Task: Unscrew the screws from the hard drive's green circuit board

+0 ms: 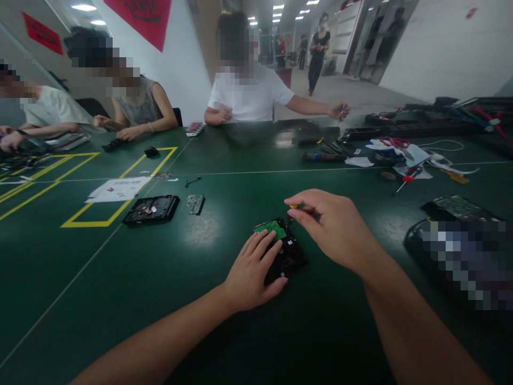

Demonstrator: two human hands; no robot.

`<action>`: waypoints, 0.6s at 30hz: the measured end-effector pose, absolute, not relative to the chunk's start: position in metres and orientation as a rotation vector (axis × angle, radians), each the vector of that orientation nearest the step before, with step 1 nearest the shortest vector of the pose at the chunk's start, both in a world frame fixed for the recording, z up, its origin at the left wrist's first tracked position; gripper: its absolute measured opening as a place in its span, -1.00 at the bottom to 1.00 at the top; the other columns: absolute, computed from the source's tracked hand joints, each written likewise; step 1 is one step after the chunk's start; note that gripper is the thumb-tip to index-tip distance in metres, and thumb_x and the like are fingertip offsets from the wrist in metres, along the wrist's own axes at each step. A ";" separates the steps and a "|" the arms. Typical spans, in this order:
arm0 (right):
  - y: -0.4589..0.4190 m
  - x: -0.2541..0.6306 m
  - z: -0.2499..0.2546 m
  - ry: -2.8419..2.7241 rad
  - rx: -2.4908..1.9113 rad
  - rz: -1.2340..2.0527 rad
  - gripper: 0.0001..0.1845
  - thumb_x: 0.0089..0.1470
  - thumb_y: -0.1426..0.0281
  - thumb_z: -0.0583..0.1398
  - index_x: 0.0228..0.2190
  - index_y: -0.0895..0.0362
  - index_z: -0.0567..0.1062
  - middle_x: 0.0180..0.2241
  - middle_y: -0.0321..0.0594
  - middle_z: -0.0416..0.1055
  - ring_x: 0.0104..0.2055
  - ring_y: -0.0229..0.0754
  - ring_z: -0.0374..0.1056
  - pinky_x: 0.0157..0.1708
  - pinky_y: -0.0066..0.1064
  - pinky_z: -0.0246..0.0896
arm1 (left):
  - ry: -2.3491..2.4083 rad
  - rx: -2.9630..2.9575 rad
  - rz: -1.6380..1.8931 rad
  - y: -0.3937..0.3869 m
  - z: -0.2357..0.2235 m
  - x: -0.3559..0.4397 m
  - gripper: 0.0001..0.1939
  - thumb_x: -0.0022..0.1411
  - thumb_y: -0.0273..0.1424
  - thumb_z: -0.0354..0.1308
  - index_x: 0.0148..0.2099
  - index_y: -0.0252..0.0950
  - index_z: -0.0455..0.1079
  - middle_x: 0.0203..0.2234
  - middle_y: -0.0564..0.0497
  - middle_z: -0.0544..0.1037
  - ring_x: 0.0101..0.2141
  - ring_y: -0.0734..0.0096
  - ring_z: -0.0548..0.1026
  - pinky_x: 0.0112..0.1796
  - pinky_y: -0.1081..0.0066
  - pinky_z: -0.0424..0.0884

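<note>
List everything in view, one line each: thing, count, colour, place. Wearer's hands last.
Table: one, green, throughout
Drive: one, black and green, centre
Small tool: one, yellow-topped, at the drive's far right
Open casing: one, black, left
Circuit board: one, green and grey, right of the casing
Paper sheet: one, white, left
Red-handled screwdriver: one, right
Cables: several, red and white among them, right
Pixelated item: one, mostly dark, right edge
Seated people: three, pale or grey tops, opposite
Red banners: two, upper left
Smaller items: uncounted
Left hand: one, bare, on the drive
Right hand: one, bare, pinching the tool
</note>
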State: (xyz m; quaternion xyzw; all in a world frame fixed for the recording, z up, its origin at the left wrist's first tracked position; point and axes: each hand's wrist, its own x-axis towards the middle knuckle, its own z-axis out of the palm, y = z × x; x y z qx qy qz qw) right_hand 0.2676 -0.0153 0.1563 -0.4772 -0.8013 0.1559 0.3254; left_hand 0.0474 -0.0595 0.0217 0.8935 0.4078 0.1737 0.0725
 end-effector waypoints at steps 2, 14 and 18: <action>-0.015 0.267 0.156 -2.111 -1.242 0.393 -0.79 0.28 0.45 0.22 -0.10 0.04 0.61 -0.10 -0.24 0.62 -0.13 -0.13 0.52 -0.11 -0.29 0.35 | 1.228 2.688 0.512 -0.060 0.022 0.047 -0.17 0.28 -0.09 0.24 0.48 -0.26 0.09 0.44 -0.22 0.11 0.43 -0.13 0.03 0.38 -0.18 0.02; -0.018 0.270 0.159 -2.171 -1.244 0.288 -0.80 0.25 0.49 0.22 -0.12 0.07 0.60 -0.12 -0.18 0.58 -0.10 -0.08 0.48 -0.07 -0.27 0.31 | 1.250 2.703 0.537 -0.062 0.020 0.052 -0.17 0.27 -0.12 0.23 0.48 -0.22 0.08 0.42 -0.21 0.16 0.41 -0.21 0.08 0.34 -0.24 0.09; -0.020 0.273 0.160 -2.176 -1.258 0.269 -0.79 0.26 0.49 0.21 -0.12 0.07 0.60 -0.13 -0.17 0.58 -0.12 -0.09 0.48 -0.08 -0.28 0.29 | 1.248 2.705 0.549 -0.062 0.019 0.053 -0.18 0.27 -0.10 0.23 0.47 -0.22 0.09 0.41 -0.21 0.18 0.41 -0.19 0.08 0.35 -0.22 0.08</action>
